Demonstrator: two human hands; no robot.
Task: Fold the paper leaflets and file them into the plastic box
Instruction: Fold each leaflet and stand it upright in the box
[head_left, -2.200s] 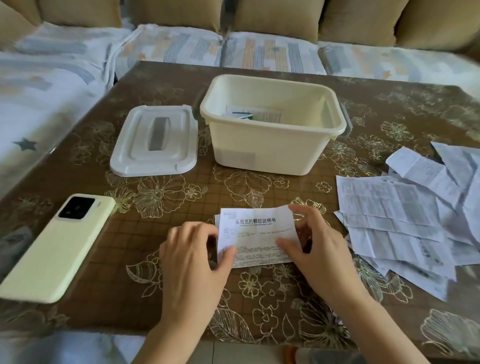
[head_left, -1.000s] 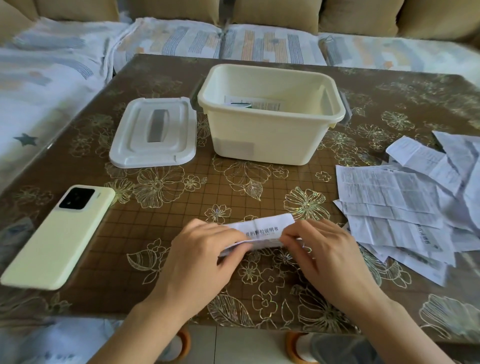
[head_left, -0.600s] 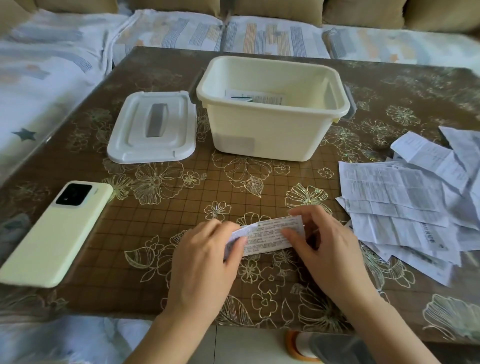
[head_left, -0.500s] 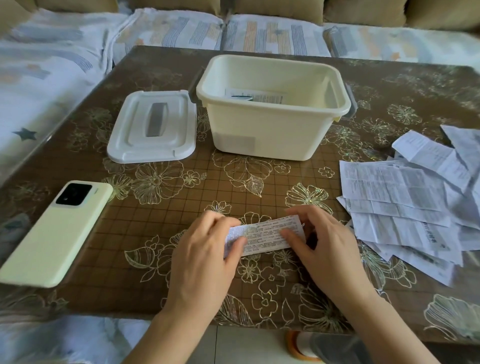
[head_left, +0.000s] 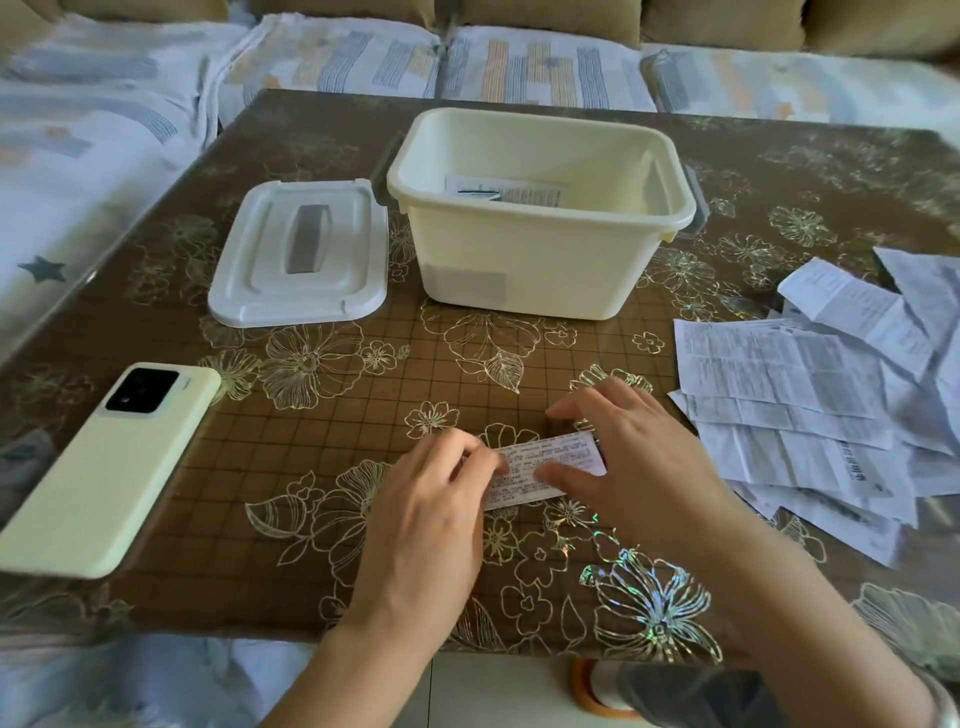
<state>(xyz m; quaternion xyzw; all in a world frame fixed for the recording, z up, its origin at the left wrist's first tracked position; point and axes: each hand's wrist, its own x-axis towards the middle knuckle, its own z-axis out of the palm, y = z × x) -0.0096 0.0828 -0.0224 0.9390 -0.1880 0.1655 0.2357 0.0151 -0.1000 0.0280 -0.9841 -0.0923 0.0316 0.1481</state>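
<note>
Folded leaflet (head_left: 545, 470) flat on the table (head_left: 311, 431) between your two hands, near the front edge
Your left hand (head_left: 426, 519) curls its fingers down onto the strip's left end, pinching it; your right hand (head_left: 639, 467) presses its thumb on the strip, fingers nearly straight past the far edge. Behind, the plastic box (head_left: 519, 260) stands open with a few filed leaflets (head_left: 511, 189) against its back wall, its lid (head_left: 304, 254) just beside it, unfolded leaflets (head_left: 789, 395) heaped right, a phone (head_left: 104, 467) left

Left hand (head_left: 431, 519) curling fingertips, pinching folded leaflet (head_left: 561, 449) end; right hand (head_left: 639, 467) pressing thumb just right of pinch, fingers arching beyond.
</note>
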